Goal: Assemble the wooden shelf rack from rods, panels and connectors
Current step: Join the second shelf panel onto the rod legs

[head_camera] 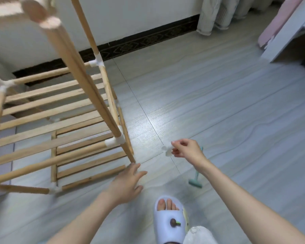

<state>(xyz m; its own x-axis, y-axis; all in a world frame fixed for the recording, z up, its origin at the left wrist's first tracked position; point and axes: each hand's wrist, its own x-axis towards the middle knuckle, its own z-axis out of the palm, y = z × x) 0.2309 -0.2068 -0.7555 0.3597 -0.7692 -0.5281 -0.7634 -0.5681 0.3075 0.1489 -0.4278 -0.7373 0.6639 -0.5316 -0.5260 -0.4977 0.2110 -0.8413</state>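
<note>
Rack (pixel 56 110) stood to the left of both hands, part-built, its rods joined by white connectors, slatted panels across its lower levels. It leaned toward the camera, and its top was blurred, so how firmly the upper joints sat could not be told. One slatted panel (pixel 88 155) lay low at the base, and the near corner rod (pixel 128 152) came down to the floor (pixel 218 103) just beyond the left fingertips.

The left hand (pixel 127 185) reached low over the floor with fingers straight and spread, holding nothing, tips almost at the foot of that rod. It was not bracing the frame. My judgement was that any push on a joint from there could have tipped or racked the frame, since nothing steadied it and several rod ends looked bare.

To the right, the right hand (pixel 187 149) pinched a small white connector (pixel 167 150) between thumb and fingertips, the piece sticking out to the left of the grip. The hold was light and at one edge only, so the connector could have slipped or twisted as it met a rod end, and a socket started crooked might have jammed or split.

Behind and below that wrist lay a green mallet (pixel 195 181), well clear of the grip. A slipper (pixel 169 224) sat nearest the camera, close under where a dropped connector or a sliding rack would have landed.
</note>
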